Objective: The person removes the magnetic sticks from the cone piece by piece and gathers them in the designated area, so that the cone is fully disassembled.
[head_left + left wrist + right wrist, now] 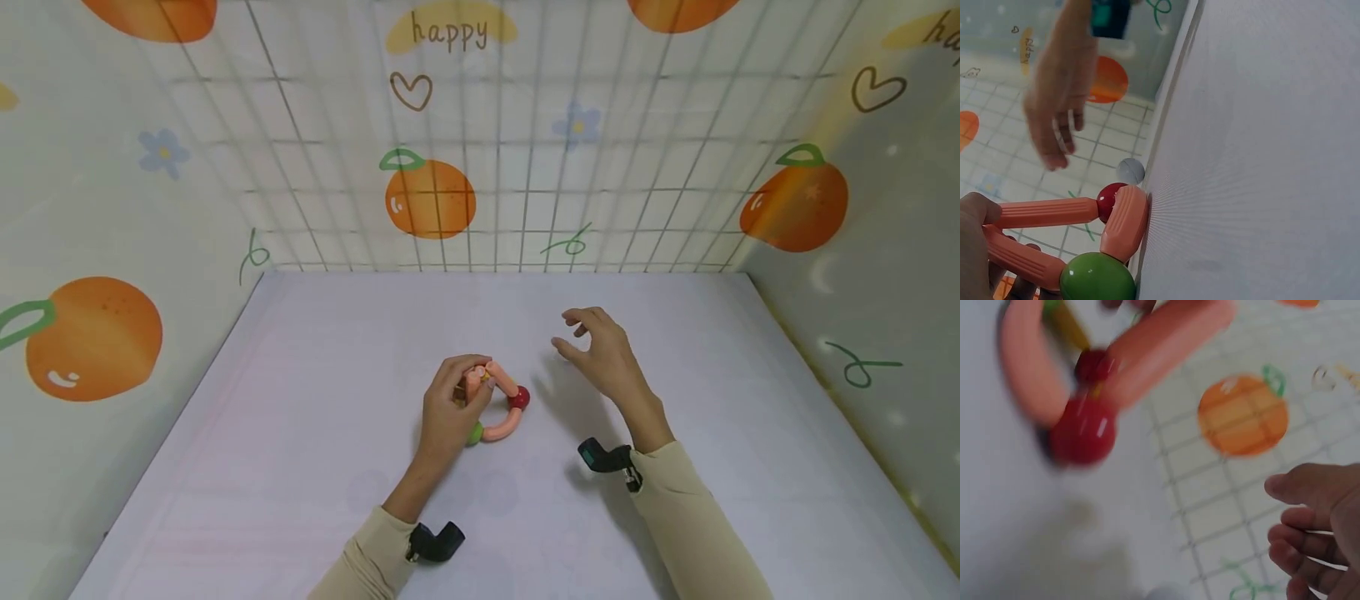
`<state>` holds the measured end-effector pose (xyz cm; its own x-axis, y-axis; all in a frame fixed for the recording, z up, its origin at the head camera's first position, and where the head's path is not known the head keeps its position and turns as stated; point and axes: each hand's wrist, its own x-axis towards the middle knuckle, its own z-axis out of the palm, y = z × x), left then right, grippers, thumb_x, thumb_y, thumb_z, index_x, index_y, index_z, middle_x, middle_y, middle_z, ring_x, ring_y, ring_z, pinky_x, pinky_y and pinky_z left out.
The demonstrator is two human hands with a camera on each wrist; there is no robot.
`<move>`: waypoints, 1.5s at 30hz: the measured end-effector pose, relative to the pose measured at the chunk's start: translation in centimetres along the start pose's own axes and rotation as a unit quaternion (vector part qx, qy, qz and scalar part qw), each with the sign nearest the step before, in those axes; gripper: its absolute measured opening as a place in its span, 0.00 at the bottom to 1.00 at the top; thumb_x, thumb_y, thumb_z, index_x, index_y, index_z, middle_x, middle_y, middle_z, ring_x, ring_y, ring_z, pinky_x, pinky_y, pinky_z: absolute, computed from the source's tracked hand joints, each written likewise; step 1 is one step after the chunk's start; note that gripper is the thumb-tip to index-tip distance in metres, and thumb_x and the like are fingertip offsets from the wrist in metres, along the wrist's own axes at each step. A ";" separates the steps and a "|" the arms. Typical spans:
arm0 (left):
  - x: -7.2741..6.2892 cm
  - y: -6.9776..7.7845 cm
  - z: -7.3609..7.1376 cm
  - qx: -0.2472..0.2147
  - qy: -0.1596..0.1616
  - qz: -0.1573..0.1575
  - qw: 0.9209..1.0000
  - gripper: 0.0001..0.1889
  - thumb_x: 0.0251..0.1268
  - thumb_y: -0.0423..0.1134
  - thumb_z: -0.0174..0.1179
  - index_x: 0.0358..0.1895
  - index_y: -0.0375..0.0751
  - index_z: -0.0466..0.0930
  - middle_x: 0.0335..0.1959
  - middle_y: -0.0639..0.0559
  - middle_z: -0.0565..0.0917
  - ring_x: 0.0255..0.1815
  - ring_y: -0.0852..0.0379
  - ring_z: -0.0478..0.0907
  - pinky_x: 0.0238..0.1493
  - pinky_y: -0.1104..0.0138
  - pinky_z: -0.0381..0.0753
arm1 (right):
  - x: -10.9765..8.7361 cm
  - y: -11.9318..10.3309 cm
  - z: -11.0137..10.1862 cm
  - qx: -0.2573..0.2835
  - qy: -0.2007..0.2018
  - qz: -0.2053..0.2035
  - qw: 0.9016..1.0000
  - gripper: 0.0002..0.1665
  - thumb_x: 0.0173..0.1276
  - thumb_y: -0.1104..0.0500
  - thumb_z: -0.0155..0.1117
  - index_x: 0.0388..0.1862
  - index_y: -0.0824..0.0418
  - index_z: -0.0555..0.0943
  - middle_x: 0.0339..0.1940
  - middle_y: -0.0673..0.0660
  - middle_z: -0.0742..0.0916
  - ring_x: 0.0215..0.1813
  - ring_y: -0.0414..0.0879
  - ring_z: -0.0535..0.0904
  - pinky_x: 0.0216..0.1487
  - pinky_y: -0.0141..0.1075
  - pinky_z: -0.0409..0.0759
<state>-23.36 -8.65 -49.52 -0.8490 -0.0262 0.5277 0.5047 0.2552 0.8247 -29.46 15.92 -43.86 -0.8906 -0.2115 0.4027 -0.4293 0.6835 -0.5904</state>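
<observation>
A closed shape of salmon-pink ribbed rods [1047, 212] and coloured balls, like a magnetic stick-and-ball toy, is in my left hand [448, 408]. That hand pinches it where two rods meet at the far corner, partly hidden by the fingers. A red ball [519, 397] joins rods on the right side and a green ball [1097, 278] on the near side. A second red piece [1094, 365] and a yellow part [1069, 326] show blurred within the shape. My right hand [603, 354] hovers to the right, apart from the toy, its fingers loosely bent around nothing.
A white tabletop [300, 375] lies under both hands. Printed curtains [97, 208] with oranges surround it, with a wire grid [495, 167] at the back. A small grey ball [1130, 170] appears beyond the toy in the left wrist view.
</observation>
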 end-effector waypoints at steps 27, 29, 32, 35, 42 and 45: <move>0.2 2.0 -0.3 -0.004 0.006 -0.011 1.000 0.15 0.62 0.25 0.65 0.52 0.37 0.81 0.49 0.45 0.80 0.35 0.53 0.76 0.31 0.69 0.76 | -1.0 -6.9 3.5 0.053 -0.056 -0.192 0.978 0.06 0.68 0.58 0.71 0.43 0.56 0.86 0.42 0.47 0.86 0.44 0.45 0.80 0.46 0.42 0.73; 0.2 1.0 -0.2 -0.005 0.005 -0.018 1.000 0.16 0.63 0.27 0.66 0.53 0.41 0.81 0.49 0.49 0.80 0.36 0.54 0.76 0.32 0.69 0.76 | -1.0 -6.8 3.1 0.039 -0.057 -0.186 0.980 0.06 0.68 0.58 0.71 0.42 0.56 0.86 0.42 0.47 0.86 0.43 0.46 0.80 0.46 0.42 0.71; 0.1 0.5 -0.1 -0.007 0.000 -0.022 1.000 0.16 0.64 0.30 0.66 0.54 0.46 0.81 0.49 0.54 0.79 0.37 0.57 0.76 0.32 0.70 0.77 | -1.1 -6.6 2.2 0.027 -0.053 -0.184 0.981 0.06 0.65 0.60 0.74 0.40 0.57 0.86 0.40 0.48 0.86 0.42 0.47 0.80 0.45 0.43 0.70; 0.1 0.4 -0.1 -0.003 0.000 -0.013 1.000 0.16 0.64 0.32 0.66 0.54 0.48 0.81 0.49 0.56 0.80 0.37 0.57 0.77 0.33 0.70 0.78 | -1.2 -6.0 1.3 0.024 -0.044 -0.191 0.980 0.07 0.63 0.62 0.75 0.39 0.58 0.85 0.39 0.49 0.86 0.41 0.47 0.80 0.45 0.43 0.71; 0.2 2.0 -0.4 0.006 0.007 -0.008 1.000 0.16 0.62 0.27 0.65 0.53 0.42 0.82 0.48 0.52 0.80 0.35 0.56 0.77 0.33 0.67 0.79 | -2.0 -4.4 0.0 0.024 -0.025 -0.177 0.984 0.09 0.62 0.62 0.75 0.40 0.57 0.85 0.39 0.47 0.85 0.40 0.46 0.79 0.44 0.42 0.74; 0.2 3.7 -0.5 0.002 0.011 -0.007 1.000 0.16 0.61 0.23 0.64 0.52 0.35 0.81 0.48 0.46 0.80 0.34 0.56 0.76 0.32 0.65 0.78 | -2.4 -3.9 -0.5 0.028 -0.019 -0.158 0.987 0.09 0.62 0.63 0.75 0.41 0.58 0.85 0.38 0.48 0.85 0.40 0.46 0.79 0.44 0.41 0.77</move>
<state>-21.58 -8.21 -46.28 -0.8520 -0.0515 0.5210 0.4927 0.2576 0.8312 -25.57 14.05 -42.18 -0.7162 -0.4348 0.5459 -0.6925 0.5402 -0.4783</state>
